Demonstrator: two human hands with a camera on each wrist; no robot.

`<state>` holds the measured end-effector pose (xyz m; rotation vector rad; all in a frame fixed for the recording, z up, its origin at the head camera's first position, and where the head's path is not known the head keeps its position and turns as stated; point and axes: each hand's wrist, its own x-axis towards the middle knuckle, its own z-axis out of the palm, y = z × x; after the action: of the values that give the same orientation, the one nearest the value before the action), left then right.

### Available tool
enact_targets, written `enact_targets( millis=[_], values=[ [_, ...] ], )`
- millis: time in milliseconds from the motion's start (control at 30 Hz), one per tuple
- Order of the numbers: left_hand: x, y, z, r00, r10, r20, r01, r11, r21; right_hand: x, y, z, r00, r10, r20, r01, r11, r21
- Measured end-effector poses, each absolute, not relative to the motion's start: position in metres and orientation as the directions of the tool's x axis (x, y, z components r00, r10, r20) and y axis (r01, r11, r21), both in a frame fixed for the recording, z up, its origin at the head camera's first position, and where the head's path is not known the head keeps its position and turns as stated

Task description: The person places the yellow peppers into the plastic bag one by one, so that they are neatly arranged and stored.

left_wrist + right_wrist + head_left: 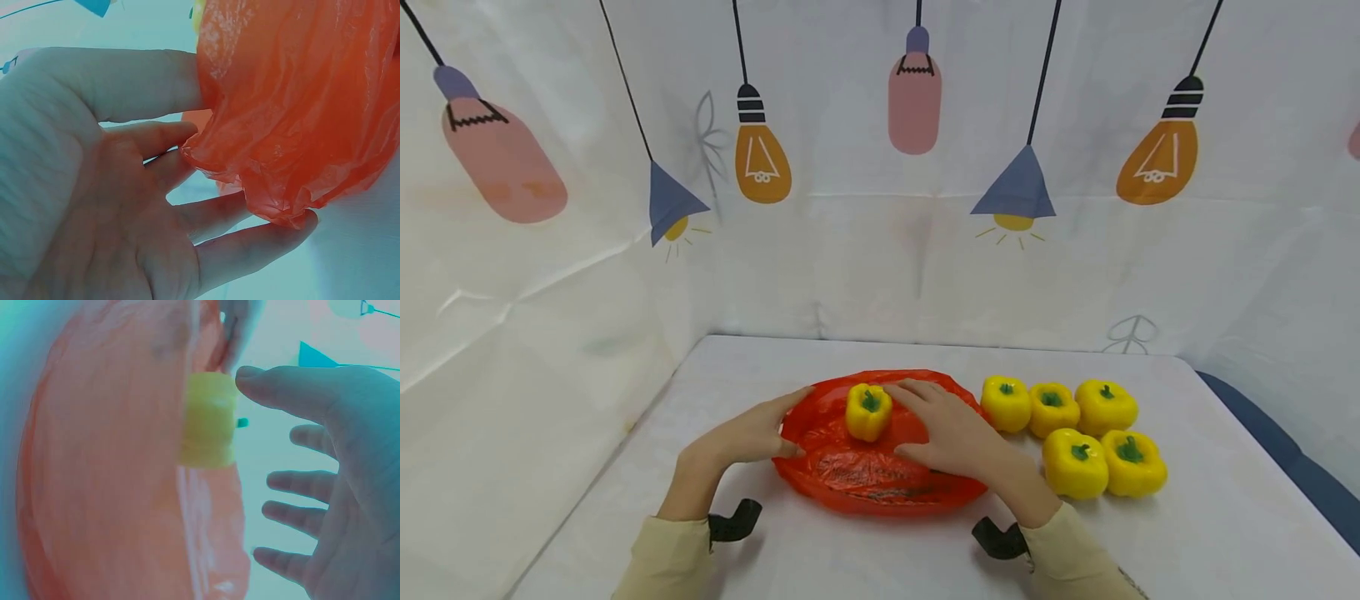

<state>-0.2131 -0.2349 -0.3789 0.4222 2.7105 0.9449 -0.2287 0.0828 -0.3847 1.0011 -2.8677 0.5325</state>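
A red plastic bag point(842, 479) lies spread on the white table, with one yellow bell pepper point(868, 413) with a green stem sitting on top of it. My left hand point(747, 435) is at the bag's left edge; in the left wrist view its spread thumb and fingers point(250, 240) touch the crinkled plastic. Over the right part of the bag is my right hand point(946, 423), its fingers apart and holding nothing. In the right wrist view, the right thumb point(284, 390) shows close beside the pepper.
Several yellow bell peppers point(1075, 462) stand grouped on the table point(820, 567) to the right of the bag, near my right forearm. Behind and to the left hangs a white sheet point(850, 275) printed with lamps. A dark blue surface point(1285, 442) borders the right table edge.
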Motion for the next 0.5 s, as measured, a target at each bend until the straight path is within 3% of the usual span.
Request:
enact_targets(
  millis=[500],
  values=[
    [-0.217, -0.236, -0.384, -0.934, 0.343, -0.101, 0.212, 0.758, 0.617, -0.211, 0.139, -0.37, -0.832, -0.522, 0.187, -0.554, 0.799, -0.235]
  ],
)
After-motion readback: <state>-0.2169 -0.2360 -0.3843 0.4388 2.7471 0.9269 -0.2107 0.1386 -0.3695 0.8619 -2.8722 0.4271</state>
